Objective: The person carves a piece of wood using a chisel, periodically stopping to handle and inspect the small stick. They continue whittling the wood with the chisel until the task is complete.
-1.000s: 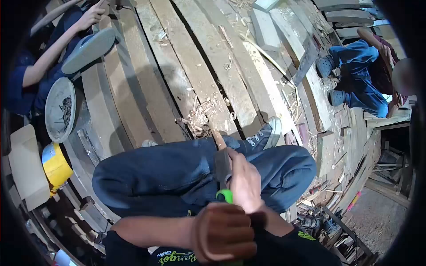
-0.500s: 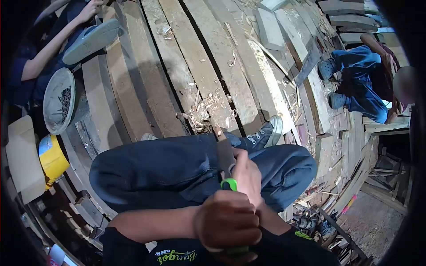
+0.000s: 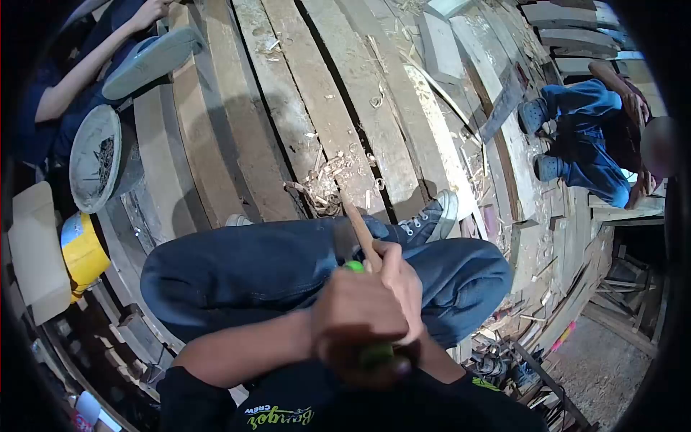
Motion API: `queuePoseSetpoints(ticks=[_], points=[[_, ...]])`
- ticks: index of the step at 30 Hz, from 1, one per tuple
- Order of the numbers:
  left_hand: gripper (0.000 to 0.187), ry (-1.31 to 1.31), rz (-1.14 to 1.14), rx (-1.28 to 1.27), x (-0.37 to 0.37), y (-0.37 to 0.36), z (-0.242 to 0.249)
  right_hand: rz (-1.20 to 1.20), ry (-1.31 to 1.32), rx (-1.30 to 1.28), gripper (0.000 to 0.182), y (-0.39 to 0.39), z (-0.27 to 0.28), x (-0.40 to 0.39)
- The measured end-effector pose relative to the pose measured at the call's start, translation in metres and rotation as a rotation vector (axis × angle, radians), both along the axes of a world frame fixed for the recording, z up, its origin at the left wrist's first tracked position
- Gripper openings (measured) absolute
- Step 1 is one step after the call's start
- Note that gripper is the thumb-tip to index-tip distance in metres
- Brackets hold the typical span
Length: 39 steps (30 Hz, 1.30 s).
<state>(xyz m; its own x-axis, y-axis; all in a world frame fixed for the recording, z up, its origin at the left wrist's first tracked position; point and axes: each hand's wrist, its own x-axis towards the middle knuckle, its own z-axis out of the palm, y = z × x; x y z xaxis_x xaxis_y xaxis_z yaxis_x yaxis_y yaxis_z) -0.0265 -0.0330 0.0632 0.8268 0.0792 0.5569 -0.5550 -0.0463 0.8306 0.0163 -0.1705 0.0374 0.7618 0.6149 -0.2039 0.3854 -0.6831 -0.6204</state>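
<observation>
My left hand (image 3: pixel 367 317) is closed around the green handle (image 3: pixel 353 266) of a knife, and motion smears it. The knife's grey blade (image 3: pixel 344 239) is blurred and points away from me, just left of a slim wooden stick (image 3: pixel 358 223). Closed on the near part of that stick is my right hand (image 3: pixel 403 288), partly covered by my left. The stick's far end reaches a pile of wood shavings (image 3: pixel 327 183) on the planks. Both hands are close together between my bent knees (image 3: pixel 237 273).
Wooden planks (image 3: pixel 266 158) with dark gaps form the floor. A bowl of dark nails or similar bits (image 3: pixel 93 158) and a yellow container (image 3: pixel 85 248) are at left. One person's sandalled foot (image 3: pixel 151 63) is at upper left; another person in jeans (image 3: pixel 583 101) sits at right.
The knife blade has shifted left off the stick, so more of the stick shows. My left fist has moved slightly up and left. The person at right has moved a hand.
</observation>
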Motion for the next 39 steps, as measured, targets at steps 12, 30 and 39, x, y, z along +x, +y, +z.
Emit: queuePoseSetpoints(ticks=[12, 30, 39], points=[[0.027, -0.044, -0.033, -0.001, -0.009, 0.004, 0.027, 0.065, -0.027, -0.019, 0.033, 0.002, 0.004, 0.0], [0.022, -0.01, -0.043, -0.002, 0.007, 0.01, -0.004, 0.108, 0.063, -0.02, 0.047, -0.008, 0.006, 0.004], [0.025, 0.006, -0.051, -0.025, 0.003, 0.006, 0.005, 0.069, -0.046, -0.027, 0.034, -0.008, -0.01, -0.001]])
